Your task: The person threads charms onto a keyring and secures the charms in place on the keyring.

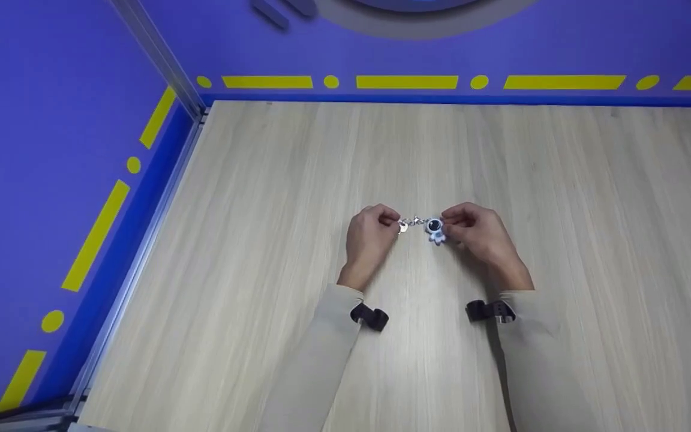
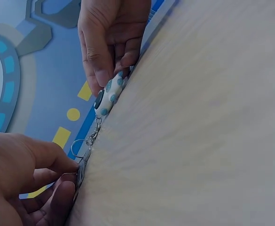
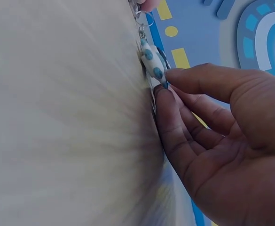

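Note:
A keychain lies stretched between the two hands, low over the table. Its pendant is a small white and pale-blue astronaut figure [image 1: 435, 228] with a dark round visor; blue spots show on its side in both wrist views. A silver clasp with chain links [image 1: 415, 221] joins it to a small round tag [image 1: 403, 228]. At the tag end, the left hand [image 1: 371, 235] pinches between thumb and fingers, partly covering it. The right hand [image 1: 482, 235] pinches the figure's right side between thumb and fingertips. A thin metal ring [image 2: 77, 149] stands out near the clasp in the left wrist view.
Both hands work over the middle of a light wood-grain table [image 1: 273, 198]. Blue panels with yellow marks [image 1: 406, 82] border its back and left sides, with a metal frame post [image 1: 162, 51] at the corner. Black bands [image 1: 369, 316] sit on both sleeved wrists.

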`<action>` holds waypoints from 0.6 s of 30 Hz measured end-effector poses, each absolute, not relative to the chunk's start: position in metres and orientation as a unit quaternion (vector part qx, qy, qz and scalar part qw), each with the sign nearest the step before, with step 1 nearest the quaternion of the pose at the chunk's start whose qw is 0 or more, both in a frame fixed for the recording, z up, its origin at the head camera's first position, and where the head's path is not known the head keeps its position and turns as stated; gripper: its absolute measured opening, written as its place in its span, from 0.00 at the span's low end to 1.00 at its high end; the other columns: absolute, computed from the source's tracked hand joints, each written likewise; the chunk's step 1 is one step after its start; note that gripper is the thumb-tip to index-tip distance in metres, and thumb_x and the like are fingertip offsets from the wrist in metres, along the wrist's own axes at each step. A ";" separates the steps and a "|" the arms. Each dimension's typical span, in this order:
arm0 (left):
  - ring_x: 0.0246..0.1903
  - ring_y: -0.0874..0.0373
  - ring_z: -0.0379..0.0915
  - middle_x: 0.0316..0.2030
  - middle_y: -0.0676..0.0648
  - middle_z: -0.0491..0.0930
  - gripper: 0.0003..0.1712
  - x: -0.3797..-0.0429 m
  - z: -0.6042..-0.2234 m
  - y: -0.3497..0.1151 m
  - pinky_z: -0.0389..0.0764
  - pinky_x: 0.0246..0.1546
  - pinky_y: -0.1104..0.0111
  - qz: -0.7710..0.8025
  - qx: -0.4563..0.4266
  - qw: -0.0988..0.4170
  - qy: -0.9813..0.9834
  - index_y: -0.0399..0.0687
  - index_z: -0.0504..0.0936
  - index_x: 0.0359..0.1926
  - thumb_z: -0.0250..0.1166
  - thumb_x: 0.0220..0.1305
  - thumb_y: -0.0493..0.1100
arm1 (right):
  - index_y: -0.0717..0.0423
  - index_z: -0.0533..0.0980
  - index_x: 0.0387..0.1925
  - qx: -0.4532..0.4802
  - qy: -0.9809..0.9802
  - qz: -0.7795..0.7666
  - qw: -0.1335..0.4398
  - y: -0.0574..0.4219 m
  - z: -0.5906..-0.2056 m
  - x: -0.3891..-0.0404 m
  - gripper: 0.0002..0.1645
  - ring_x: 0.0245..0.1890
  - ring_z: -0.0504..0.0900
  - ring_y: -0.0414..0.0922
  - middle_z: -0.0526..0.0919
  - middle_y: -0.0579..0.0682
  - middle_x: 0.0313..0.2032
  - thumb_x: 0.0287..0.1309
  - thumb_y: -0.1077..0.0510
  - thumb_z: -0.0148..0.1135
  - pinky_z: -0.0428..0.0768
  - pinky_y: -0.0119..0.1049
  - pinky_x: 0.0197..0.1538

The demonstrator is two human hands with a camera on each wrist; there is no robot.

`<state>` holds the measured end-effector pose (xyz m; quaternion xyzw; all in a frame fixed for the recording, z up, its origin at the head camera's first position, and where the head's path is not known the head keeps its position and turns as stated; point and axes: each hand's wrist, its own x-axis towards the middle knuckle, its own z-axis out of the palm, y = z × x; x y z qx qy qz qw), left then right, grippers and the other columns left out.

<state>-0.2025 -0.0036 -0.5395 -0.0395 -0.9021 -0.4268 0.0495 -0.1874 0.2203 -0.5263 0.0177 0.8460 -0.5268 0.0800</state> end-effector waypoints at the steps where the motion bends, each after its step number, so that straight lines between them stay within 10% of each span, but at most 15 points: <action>1: 0.31 0.62 0.80 0.32 0.54 0.85 0.03 -0.203 -0.540 -0.003 0.79 0.35 0.71 -0.425 -0.041 0.052 -0.903 0.47 0.91 0.36 0.73 0.63 0.35 | 0.71 0.80 0.55 0.020 0.845 -0.529 0.079 0.221 -0.527 -0.187 0.16 0.38 0.82 0.42 0.85 0.63 0.47 0.67 0.70 0.67 0.81 0.29 0.35; 18: 0.35 0.58 0.81 0.35 0.49 0.84 0.02 -0.196 -0.549 -0.023 0.80 0.38 0.69 -0.423 -0.046 0.034 -0.904 0.41 0.89 0.38 0.71 0.66 0.35 | 0.69 0.81 0.52 0.052 0.865 -0.495 0.064 0.225 -0.539 -0.179 0.14 0.34 0.82 0.45 0.85 0.60 0.41 0.66 0.69 0.65 0.81 0.29 0.34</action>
